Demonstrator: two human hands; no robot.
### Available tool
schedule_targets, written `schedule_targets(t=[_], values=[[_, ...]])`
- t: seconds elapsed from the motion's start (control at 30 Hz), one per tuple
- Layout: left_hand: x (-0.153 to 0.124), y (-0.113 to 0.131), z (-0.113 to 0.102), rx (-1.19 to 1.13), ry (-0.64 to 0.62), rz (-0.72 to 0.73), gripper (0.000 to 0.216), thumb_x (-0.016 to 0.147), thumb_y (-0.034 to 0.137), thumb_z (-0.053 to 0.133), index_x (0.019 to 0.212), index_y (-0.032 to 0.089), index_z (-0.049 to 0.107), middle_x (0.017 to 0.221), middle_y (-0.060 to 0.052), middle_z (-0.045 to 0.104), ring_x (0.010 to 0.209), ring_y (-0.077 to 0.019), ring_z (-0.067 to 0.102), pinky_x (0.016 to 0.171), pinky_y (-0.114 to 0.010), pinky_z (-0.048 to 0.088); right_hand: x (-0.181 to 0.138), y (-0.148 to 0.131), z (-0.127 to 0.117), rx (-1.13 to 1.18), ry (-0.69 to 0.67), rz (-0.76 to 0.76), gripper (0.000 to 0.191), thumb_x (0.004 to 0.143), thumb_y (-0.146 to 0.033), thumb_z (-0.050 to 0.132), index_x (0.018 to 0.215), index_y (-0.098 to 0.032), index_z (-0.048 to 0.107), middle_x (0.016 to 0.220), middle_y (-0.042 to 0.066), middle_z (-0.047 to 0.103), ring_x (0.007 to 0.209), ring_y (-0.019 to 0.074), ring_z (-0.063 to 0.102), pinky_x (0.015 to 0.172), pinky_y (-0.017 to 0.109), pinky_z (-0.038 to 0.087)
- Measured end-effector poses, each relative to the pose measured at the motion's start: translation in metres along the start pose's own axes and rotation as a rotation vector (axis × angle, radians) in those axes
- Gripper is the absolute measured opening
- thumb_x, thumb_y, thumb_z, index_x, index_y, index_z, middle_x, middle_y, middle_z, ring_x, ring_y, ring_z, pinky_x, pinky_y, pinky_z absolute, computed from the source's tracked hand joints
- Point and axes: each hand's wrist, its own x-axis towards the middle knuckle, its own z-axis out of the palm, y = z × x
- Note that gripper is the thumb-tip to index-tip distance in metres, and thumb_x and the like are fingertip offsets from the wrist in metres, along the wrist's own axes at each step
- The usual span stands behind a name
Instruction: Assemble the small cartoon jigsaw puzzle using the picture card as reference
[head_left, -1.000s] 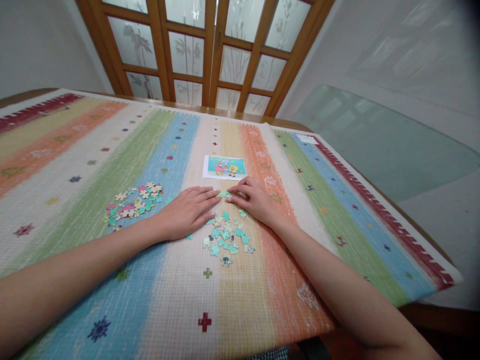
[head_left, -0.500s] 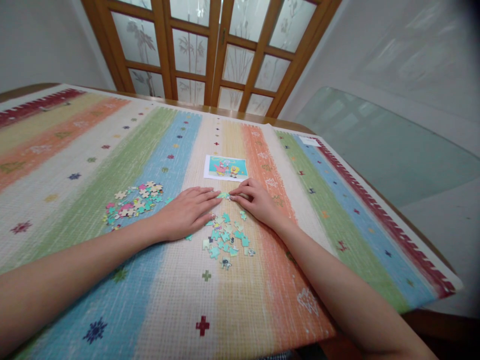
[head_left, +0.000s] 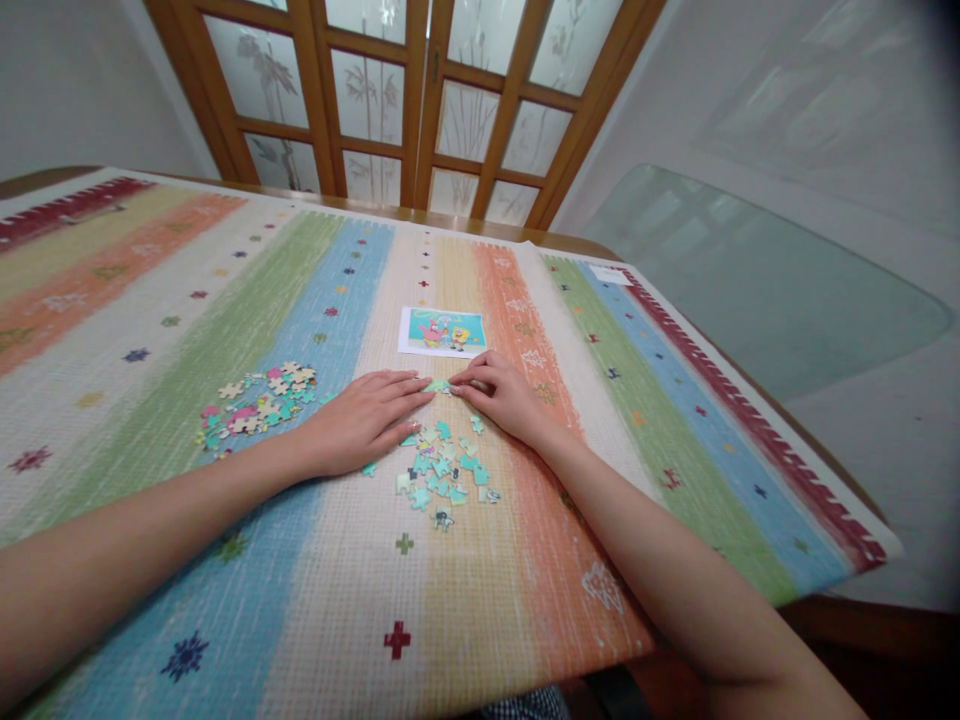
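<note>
Left hand [head_left: 360,422]: flat, fingers straight, tips touching piece [head_left: 437,386].
Right hand [head_left: 501,396]: fingers curled, tips on piece; grip unclear.
Piece: on desk, between both hands' fingertips.
Card [head_left: 442,331]: just beyond hands.

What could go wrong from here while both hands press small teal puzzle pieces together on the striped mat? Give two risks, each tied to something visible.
1. The left hand lies flat against the loose teal pile; if the palm slides, it could scatter or hide pieces.
2. The pieces at the fingertips, between the left hand and right hand, look much alike in colour, so a wrong pair might get forced and bent.
</note>
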Motion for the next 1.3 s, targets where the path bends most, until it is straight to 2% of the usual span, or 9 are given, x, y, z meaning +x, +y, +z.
schedule_targets(t=[0.33,0.67,0.97,1.3], values=[[-0.0002,-0.0007,0.0012,-0.036,0.012,-0.003,0.048,0.109,0.045,0.03,0.15,0.027,0.047,0.161,-0.003,0.042,0.149,-0.0212,0.037,0.124,-0.044,0.026,-0.0014,0.0005,-0.0002,0.038,0.001,0.025,0.01,0.091,-0.028,0.072,0.097,-0.025,0.08,0.095,0.005,0.061,0.091,0.0199,0.061,0.083,0.037,0.05],[-0.0004,-0.0016,0.0019,-0.031,0.021,0.003,0.047,0.108,0.038,0.03,0.149,0.025,0.049,0.16,-0.004,0.044,0.148,-0.0214,0.038,0.123,-0.044,0.027,-0.0011,-0.0023,-0.0028,0.009,-0.007,0.006,0.01,0.09,-0.022,0.073,0.099,-0.021,0.079,0.094,0.006,0.061,0.092,0.0202,0.061,0.084,0.037,0.05],[-0.0008,-0.0033,0.0038,-0.012,0.023,0.015,0.047,0.109,0.038,0.031,0.15,0.025,0.047,0.16,-0.004,0.043,0.149,-0.0207,0.037,0.124,-0.042,0.026,-0.0018,-0.0012,-0.0021,-0.007,-0.007,0.001,0.011,0.091,-0.025,0.072,0.099,-0.024,0.08,0.096,0.006,0.061,0.094,0.0207,0.061,0.085,0.038,0.05],[0.0,-0.0017,0.0034,-0.02,0.033,0.0,0.046,0.109,0.043,0.034,0.148,0.025,0.049,0.161,-0.005,0.043,0.148,-0.0225,0.038,0.122,-0.045,0.029,-0.003,-0.0064,-0.0048,-0.038,-0.019,0.007,0.012,0.092,-0.026,0.071,0.102,-0.025,0.077,0.098,0.007,0.062,0.096,0.0214,0.061,0.089,0.038,0.05]])
